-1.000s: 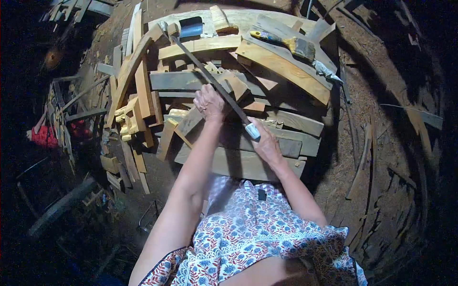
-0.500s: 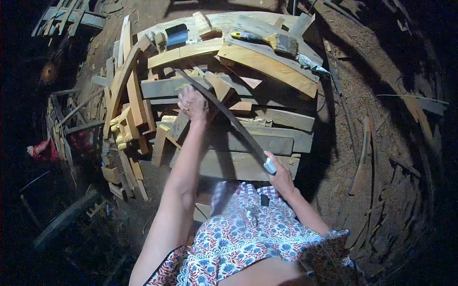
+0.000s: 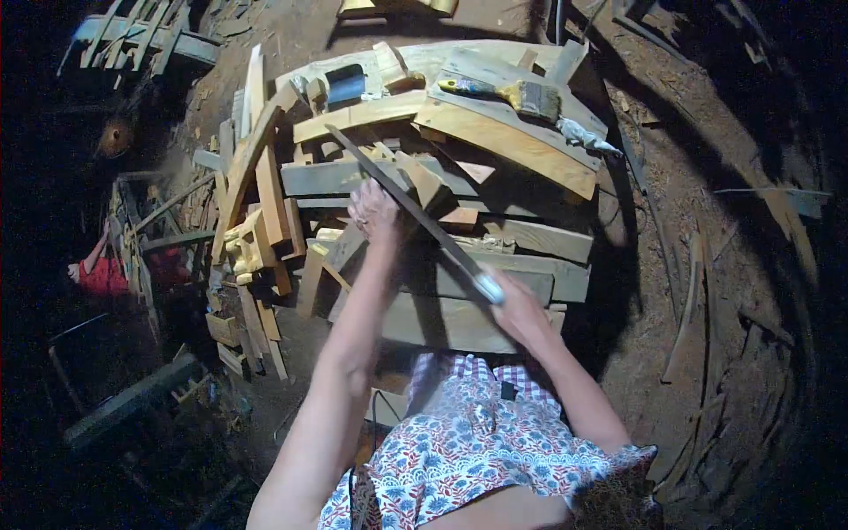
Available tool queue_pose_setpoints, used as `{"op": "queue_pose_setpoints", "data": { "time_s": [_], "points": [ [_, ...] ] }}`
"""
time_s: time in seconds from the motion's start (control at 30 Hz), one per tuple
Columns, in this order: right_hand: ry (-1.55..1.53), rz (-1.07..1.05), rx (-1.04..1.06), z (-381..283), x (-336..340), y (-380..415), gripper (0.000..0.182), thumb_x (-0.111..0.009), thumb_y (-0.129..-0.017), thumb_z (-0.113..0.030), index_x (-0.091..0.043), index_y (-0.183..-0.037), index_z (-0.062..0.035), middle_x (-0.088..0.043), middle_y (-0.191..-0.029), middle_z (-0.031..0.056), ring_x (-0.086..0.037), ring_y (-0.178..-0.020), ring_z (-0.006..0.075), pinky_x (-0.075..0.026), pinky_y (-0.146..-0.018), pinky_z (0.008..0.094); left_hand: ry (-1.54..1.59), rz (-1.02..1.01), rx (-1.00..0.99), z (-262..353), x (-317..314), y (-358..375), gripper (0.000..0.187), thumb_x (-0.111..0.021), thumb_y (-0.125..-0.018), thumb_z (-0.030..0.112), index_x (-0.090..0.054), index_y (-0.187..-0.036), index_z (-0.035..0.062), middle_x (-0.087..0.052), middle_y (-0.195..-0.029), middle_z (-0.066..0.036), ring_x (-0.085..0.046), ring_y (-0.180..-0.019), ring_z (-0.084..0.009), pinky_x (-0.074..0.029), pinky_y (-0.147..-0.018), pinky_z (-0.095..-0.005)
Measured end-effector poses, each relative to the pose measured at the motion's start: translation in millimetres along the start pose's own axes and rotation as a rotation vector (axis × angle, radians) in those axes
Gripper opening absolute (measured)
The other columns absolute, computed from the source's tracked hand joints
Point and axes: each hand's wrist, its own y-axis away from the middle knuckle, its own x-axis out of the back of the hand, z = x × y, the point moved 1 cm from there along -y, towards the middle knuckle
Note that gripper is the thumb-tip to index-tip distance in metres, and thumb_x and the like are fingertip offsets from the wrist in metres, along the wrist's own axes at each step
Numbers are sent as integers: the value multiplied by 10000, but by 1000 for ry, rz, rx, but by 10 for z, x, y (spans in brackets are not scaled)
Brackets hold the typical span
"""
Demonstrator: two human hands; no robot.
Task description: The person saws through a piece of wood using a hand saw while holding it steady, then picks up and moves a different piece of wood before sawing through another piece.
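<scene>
A long, thin dark blade with a pale handle runs diagonally over the stacked boards. My right hand is closed round the handle at the blade's lower right end. Beside the blade's left edge, my left hand is closed on a wooden piece that is mostly covered by the hand. Just right of the blade lies a short wooden block. Flat grey boards lie beneath both hands.
A paintbrush and a crumpled tube lie on the boards at the back. Wooden strips are piled at the left. A person in red is at the far left. Scraps cover the ground at right.
The view has shifted, so the boards sit lower and further right. My right hand and the blade have moved slightly relative to the boards; my left hand keeps its hold.
</scene>
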Motion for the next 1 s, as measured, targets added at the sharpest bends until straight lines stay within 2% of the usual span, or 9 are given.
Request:
{"op": "queue_pose_setpoints", "data": {
  "time_s": [0.13,0.27,0.33,0.43,0.53,0.6,0.77,0.87,1.0],
  "points": [
    [58,78,159,-39,-316,-693,620,-508,-706,62,-408,-1268,-180,-547,-1002,245,-545,-924,415,-451,-774,459,4,-29,56,64,113,-25,217,-529,-782,276,-563,-854,74,-543,-871,-85,-519,-866,-288,-409,-681,-443],
    [148,-9,-120,132,-23,305,612,-512,-667,69,-458,-1242,-134,-560,-1028,201,-531,-977,380,-422,-860,420,-26,26,13,49,66,-7,228,-525,-779,285,-565,-855,73,-553,-879,-74,-527,-851,-286,-406,-677,-435],
    [162,29,-60,280,-18,647,650,-523,-657,87,-449,-1253,-162,-566,-1043,186,-534,-986,369,-428,-847,433,-34,31,35,36,47,-7,216,-512,-780,267,-565,-857,73,-563,-897,-75,-528,-878,-287,-409,-697,-435],
    [129,48,-98,223,-93,470,634,-540,-677,73,-439,-1255,-168,-563,-1061,193,-543,-974,364,-439,-833,419,6,6,80,-6,32,-68,189,-483,-787,224,-558,-884,80,-558,-947,-85,-515,-929,-287,-408,-732,-433],
    [155,131,22,264,48,183,587,-577,-705,16,-449,-1236,-202,-570,-939,189,-564,-888,380,-455,-746,449,9,-31,140,-64,56,-216,189,-454,-804,203,-542,-914,77,-545,-980,-103,-503,-959,-283,-403,-757,-436],
    [133,62,19,127,237,216,591,-568,-704,18,-448,-1236,-209,-568,-911,182,-566,-859,377,-455,-733,449,2,-161,146,-62,104,-223,190,-440,-812,198,-537,-911,68,-542,-980,-109,-502,-952,-292,-402,-754,-445],
    [173,0,-90,28,318,550,590,-552,-703,27,-450,-1236,-205,-561,-917,190,-560,-884,385,-454,-756,438,-21,-106,53,73,140,60,221,-444,-834,244,-539,-896,54,-537,-973,-116,-502,-915,-311,-400,-724,-460],
    [60,-20,-91,29,34,127,581,-531,-707,31,-445,-1240,-184,-560,-940,201,-556,-894,387,-451,-762,443,-30,-157,4,44,121,13,259,-459,-834,261,-554,-927,40,-537,-977,-121,-503,-913,-317,-400,-718,-465],
    [56,80,130,49,-183,-514,572,-515,-707,47,-446,-1238,-156,-567,-978,201,-555,-915,382,-451,-785,433,33,-92,63,37,149,-50,269,-472,-825,257,-556,-931,24,-538,-961,-124,-503,-910,-322,-403,-708,-470]
  ]
}}
